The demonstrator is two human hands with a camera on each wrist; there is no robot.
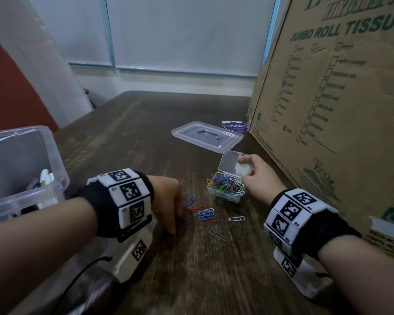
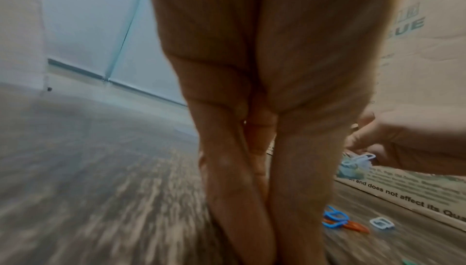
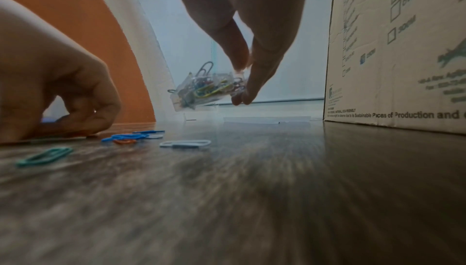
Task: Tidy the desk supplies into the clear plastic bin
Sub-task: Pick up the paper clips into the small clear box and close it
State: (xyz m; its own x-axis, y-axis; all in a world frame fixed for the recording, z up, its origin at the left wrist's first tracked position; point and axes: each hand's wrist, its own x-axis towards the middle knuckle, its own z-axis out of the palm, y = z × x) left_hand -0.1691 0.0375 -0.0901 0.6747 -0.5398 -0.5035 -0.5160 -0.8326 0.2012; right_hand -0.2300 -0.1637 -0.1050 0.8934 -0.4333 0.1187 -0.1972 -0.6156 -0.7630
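Clips gathered on a wood desk beside a big carton

The carton point(image 1: 341, 114) stands at the desk's point(image 1: 146, 137) right edge; the clear bin point(image 1: 21, 178) sits at the left, pens inside, its lid point(image 1: 206, 136) lying flat farther back. The right hand point(image 1: 258, 176) pinches the small clip box point(image 1: 228, 185) (hinged cover up, tilted off the desk in the right wrist view). The left hand point(image 1: 168, 201) has its fingers pressed together down on the desk, whether on a clip I cannot tell. Loose clips point(image 1: 206, 214) lie between the hands.
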